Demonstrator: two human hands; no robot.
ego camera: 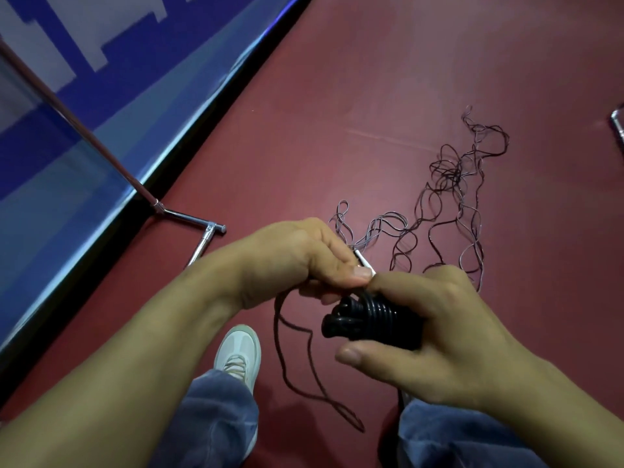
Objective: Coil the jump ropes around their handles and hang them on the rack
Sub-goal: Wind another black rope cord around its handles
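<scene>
A black jump rope handle bundle with several turns of rope wound round it is held by my right hand, fingers curled over it and thumb below. My left hand pinches the rope and a white-tipped end just above the bundle. A loose length of thin dark rope hangs from my hands in a loop to the floor. More thin ropes lie tangled on the red floor beyond my hands.
A chrome rack pole slants to its foot bar on the floor at left, beside a blue padded wall. Another chrome piece shows at the right edge. My shoe and jeans are below.
</scene>
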